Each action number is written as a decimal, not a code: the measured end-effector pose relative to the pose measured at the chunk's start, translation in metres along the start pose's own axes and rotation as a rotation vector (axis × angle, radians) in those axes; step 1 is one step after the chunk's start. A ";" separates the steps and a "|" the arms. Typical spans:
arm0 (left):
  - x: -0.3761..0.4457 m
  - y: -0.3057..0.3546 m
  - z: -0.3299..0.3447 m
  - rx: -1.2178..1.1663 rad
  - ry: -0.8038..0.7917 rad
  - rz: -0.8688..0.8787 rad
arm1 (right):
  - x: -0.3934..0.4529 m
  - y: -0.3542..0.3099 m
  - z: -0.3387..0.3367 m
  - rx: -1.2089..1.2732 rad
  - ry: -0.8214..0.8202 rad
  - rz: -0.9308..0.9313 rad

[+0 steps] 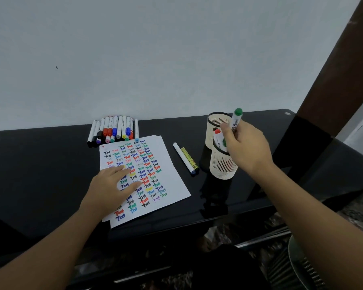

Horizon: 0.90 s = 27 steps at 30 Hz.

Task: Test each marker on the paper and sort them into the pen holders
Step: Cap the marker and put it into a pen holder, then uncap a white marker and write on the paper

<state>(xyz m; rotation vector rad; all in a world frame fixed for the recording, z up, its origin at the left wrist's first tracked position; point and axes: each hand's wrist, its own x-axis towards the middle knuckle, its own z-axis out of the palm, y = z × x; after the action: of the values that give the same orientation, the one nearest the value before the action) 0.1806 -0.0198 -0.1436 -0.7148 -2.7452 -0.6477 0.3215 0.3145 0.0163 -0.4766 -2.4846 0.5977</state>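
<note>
Flat on the paper (147,174) at centre rests the left hand (111,189), while the right hand (247,147) grips a green marker (236,120) over the pen holders (223,164) at right, and many markers (113,130) at upper left wait untested.

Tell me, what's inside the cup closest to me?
The near pen holder shows a red-capped marker and something green beside it. The right hand, gripping a green marker, covers the rest, so I can't count more.
</note>
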 end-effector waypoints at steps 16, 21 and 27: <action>0.002 -0.003 0.001 -0.006 -0.020 -0.022 | -0.002 0.027 0.017 0.073 0.031 -0.009; 0.002 -0.002 0.000 -0.016 -0.027 -0.034 | -0.008 0.033 0.023 0.011 0.065 -0.072; 0.001 -0.001 -0.002 -0.023 -0.031 -0.038 | -0.007 0.040 0.030 -0.111 0.109 -0.152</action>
<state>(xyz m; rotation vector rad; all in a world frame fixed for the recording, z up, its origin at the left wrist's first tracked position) 0.1792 -0.0205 -0.1420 -0.6846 -2.7906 -0.6829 0.3179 0.3359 -0.0294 -0.3478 -2.4320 0.3651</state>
